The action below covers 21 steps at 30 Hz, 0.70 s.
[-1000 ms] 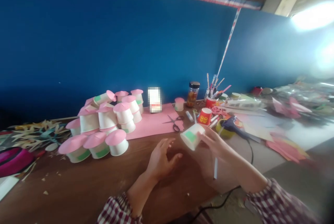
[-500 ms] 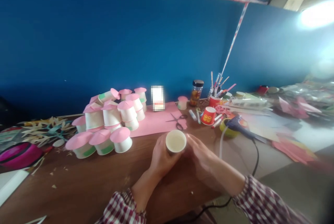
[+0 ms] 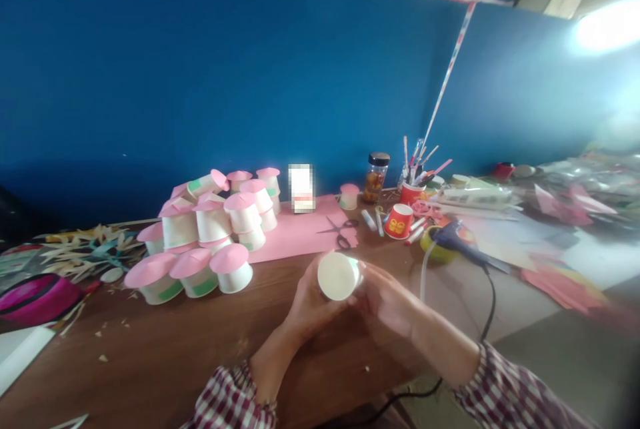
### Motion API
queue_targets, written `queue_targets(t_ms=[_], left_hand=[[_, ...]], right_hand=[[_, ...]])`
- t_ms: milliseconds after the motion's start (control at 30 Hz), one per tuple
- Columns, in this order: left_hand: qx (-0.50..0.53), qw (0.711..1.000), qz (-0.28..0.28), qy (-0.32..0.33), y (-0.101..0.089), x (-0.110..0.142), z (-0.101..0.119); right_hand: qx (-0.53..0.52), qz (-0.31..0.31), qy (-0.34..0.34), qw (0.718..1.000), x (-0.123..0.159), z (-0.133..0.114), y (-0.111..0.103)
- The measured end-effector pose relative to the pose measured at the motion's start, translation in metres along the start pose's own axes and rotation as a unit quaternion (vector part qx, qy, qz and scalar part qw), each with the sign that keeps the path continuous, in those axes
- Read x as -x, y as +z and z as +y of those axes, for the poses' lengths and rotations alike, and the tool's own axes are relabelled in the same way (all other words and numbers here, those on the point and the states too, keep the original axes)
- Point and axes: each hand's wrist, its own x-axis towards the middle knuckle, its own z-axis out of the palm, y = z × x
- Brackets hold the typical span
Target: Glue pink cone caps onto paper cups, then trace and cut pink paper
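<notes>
A white paper cup (image 3: 339,276) is held up over the table between my two hands, its pale round end facing me and a bit of green showing on its right side. My left hand (image 3: 310,299) wraps the cup from the left. Against its right side, the fingers of my right hand (image 3: 387,295) are curled and grip it, slightly blurred. To the left stands a stacked group of white paper cups (image 3: 233,277) with pink cone-shaped paper tops. Beyond my hands, black-handled scissors (image 3: 343,233) lie open on a pink paper sheet (image 3: 300,235).
A red paper cup (image 3: 399,222) lies tilted near several markers (image 3: 369,220). Behind it are a lidded jar (image 3: 376,179) and a red cup of pens (image 3: 413,193). A blue glue gun (image 3: 460,241) with a cord lies at right. Dried strips (image 3: 90,252) and a magenta pouch (image 3: 40,299) are at left.
The cup has turned in my hands, so its side now shows at the right. My right hand has closed in on that side. The things on the table have stayed put.
</notes>
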Motion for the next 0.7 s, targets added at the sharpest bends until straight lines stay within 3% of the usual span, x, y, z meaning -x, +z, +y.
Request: queue_targets(t_ms=[67,100,133,200,267,333,400,467,700], left_hand=[[-0.023,1.000,0.004,-0.007,0.002,0.000,-0.008],[-0.038,0.999,0.010,-0.013,0.003,-0.001,-0.013],[-0.054,0.998,0.018,-0.018,0.003,-0.001,-0.016],[-0.091,0.995,0.040,-0.018,0.003,-0.001,-0.022],[-0.120,0.991,0.051,-0.011,0.003,-0.001,-0.024],[-0.130,0.990,0.047,0.001,0.003,-0.002,-0.024],[-0.130,0.991,0.042,0.006,0.003,-0.002,-0.024],[-0.133,0.990,0.044,0.003,0.004,-0.002,-0.023],[-0.141,0.989,0.051,-0.015,0.003,-0.002,-0.019]], right_hand=[[0.112,0.038,-0.076,0.990,-0.001,-0.007,-0.006],[0.193,0.068,-0.123,0.971,-0.001,-0.012,-0.010],[0.279,0.101,-0.170,0.940,-0.003,-0.016,-0.016],[0.438,0.164,-0.239,0.851,-0.005,-0.023,-0.027],[0.552,0.199,-0.260,0.767,-0.008,-0.025,-0.036],[0.615,0.187,-0.247,0.725,-0.009,-0.023,-0.042],[0.636,0.152,-0.226,0.722,-0.009,-0.018,-0.045],[0.625,0.136,-0.213,0.739,-0.008,-0.012,-0.047],[0.590,0.146,-0.213,0.765,0.001,-0.007,-0.053]])
